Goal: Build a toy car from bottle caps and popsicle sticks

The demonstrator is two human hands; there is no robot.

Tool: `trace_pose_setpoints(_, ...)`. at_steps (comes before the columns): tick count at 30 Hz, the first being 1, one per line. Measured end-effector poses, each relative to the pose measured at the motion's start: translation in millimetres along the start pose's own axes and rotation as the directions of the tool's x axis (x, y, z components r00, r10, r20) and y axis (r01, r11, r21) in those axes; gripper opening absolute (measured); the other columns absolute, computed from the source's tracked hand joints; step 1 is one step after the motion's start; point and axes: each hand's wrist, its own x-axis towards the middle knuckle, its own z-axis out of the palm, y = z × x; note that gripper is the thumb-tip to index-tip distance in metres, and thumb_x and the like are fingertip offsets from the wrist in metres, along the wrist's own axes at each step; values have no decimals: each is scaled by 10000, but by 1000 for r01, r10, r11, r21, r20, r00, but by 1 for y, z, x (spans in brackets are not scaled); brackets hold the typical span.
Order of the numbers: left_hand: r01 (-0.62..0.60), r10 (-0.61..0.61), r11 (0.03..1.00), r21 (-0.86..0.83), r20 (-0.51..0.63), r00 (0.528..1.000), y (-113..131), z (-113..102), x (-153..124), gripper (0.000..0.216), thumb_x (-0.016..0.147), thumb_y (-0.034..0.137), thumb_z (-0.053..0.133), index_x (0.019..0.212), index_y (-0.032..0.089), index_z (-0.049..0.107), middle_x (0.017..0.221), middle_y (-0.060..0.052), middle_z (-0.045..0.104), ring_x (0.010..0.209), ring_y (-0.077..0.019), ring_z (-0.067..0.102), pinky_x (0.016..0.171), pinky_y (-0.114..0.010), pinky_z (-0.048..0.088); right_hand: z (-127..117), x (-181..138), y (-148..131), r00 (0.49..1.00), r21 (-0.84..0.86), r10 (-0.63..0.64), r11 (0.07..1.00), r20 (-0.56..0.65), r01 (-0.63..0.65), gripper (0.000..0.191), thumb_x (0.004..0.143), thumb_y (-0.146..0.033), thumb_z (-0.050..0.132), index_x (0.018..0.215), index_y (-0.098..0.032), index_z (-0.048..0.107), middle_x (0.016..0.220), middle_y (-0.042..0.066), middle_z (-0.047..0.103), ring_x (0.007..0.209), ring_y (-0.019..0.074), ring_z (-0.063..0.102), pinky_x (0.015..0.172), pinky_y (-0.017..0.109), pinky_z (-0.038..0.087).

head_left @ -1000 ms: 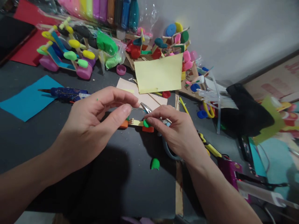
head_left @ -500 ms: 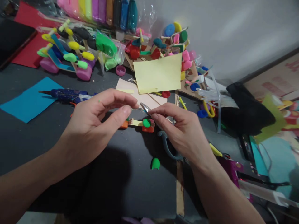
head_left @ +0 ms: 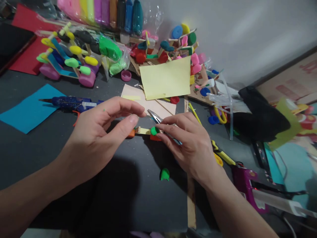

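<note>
A small toy car [head_left: 144,131] with orange bottle-cap wheels, a pale yellow strip and green clay pieces sits between my hands. The thumb and fingers of my right hand [head_left: 184,140] pinch its right end, by the round green clay piece [head_left: 154,131]. Under and behind that hand are scissors [head_left: 155,116], blades pointing up and left, handles mostly hidden. Curved around the car's left end is my left hand [head_left: 106,129], its thumb apart from the fingers with a visible gap; the car's left end is partly hidden behind it. A loose green clay piece [head_left: 164,174] lies nearer on the dark table.
A blue glue gun [head_left: 71,103] lies at the left, on blue paper [head_left: 27,110]. Finished toy cars [head_left: 66,71] and yellow paper [head_left: 165,77] stand behind. At the right are a yellow cutter [head_left: 224,155], a purple glue gun [head_left: 245,183] and black cloth [head_left: 262,122].
My right hand has shifted slightly down and left onto the car's right end, covering the scissor handles. My left hand has barely moved. The view has shifted slightly.
</note>
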Motion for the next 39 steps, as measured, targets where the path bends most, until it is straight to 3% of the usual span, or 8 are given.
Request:
trace_pose_setpoints(16,9,-9,1000,14,34,999,-3,0,0,125,869,251,618,901,304,727,928,33,771,734,-184,726,571,-259,584,8,1,-7,1000,-117,20,993,-7,-20,147,967,-278,606,941,-202,729,949,88,754,884,225,606,786,394,493)
trace_pose_setpoints(25,-8,8,1000,7,30,1000,-1,-1,0,103,887,273,626,912,297,723,958,28,774,772,-176,736,626,-235,608,7,-3,-7,1000,-78,26,997,-17,-27,160,967,-287,604,992,-180,719,978,106,744,889,232,618,793,406,502)
trace_pose_setpoints(30,-13,10,997,82,25,1000,-4,-2,-3,129,916,320,619,962,298,737,998,33,775,813,-182,728,628,-233,584,-3,-7,-3,993,1,58,998,-103,-59,120,964,-215,597,1014,-188,702,1007,105,722,908,221,643,804,392,522)
trace_pose_setpoints(32,-68,65,980,189,18,998,-6,-3,-5,144,920,317,612,993,301,735,1018,44,764,872,-186,717,701,-246,580,-10,-9,-1,991,-22,68,997,-118,-71,118,961,-196,595,1011,-184,701,999,106,723,903,220,651,809,393,524)
trace_pose_setpoints(34,-212,205,932,293,56,977,-9,-4,-6,170,921,251,597,1035,282,719,1064,39,742,975,-192,693,867,-274,560,-16,-13,0,992,-40,76,996,-106,-80,119,959,-183,594,1011,-177,700,994,108,723,894,216,653,804,390,527)
trace_pose_setpoints(36,-408,373,834,371,166,913,-10,-4,-7,216,922,166,576,1080,240,702,1118,2,725,1079,-208,651,1005,-334,503,-19,-17,1,994,-36,65,997,-89,-68,122,956,-176,596,1020,-178,700,992,106,721,886,211,645,793,385,532)
trace_pose_setpoints(39,-626,503,627,463,374,779,-12,-1,-6,252,932,121,564,1133,198,695,1145,-55,731,1161,-261,603,1028,-436,470,-15,-21,-1,996,-30,20,999,-85,-23,146,947,-176,604,1048,-170,710,1001,118,716,891,226,628,775,395,536)
